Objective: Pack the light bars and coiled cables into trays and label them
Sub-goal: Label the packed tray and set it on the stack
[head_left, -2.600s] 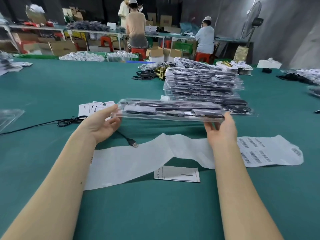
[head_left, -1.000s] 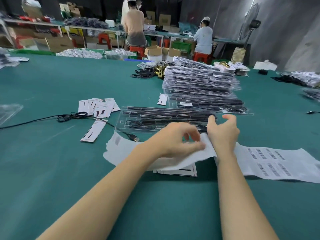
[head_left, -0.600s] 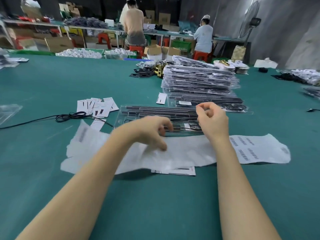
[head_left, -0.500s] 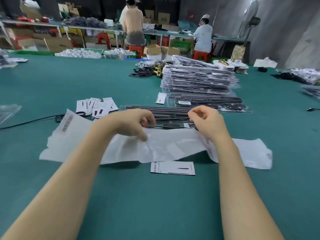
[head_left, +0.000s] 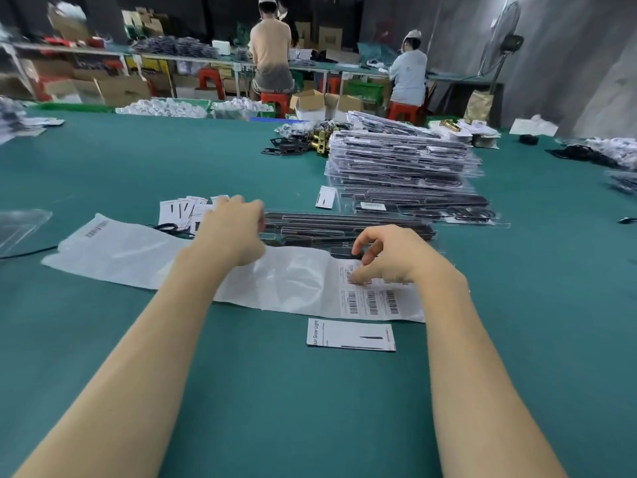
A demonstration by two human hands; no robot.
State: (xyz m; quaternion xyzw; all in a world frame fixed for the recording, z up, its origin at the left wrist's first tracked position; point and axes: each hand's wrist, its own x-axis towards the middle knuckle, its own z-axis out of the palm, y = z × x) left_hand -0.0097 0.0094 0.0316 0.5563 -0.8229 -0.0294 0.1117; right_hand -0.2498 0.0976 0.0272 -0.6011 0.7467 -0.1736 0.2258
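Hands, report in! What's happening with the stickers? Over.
Right hand picking at barcode label sheet. Left hand pressing sheet flat. Packed tray waiting behind. Nothing blocking.

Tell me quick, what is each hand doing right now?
Left hand: fingers curled over the label sheet; whether it grips anything cannot be told.
Right hand: fingertips pinching at a barcode label on the sheet.

A green-covered bench [head_left: 103, 160] carries a long label backing strip [head_left: 193, 267] across mid-frame, a clear tray [head_left: 344, 229] behind it, stacked trays [head_left: 403, 160] upper right, cards [head_left: 182, 210] centre left, one card [head_left: 351, 334] nearest.
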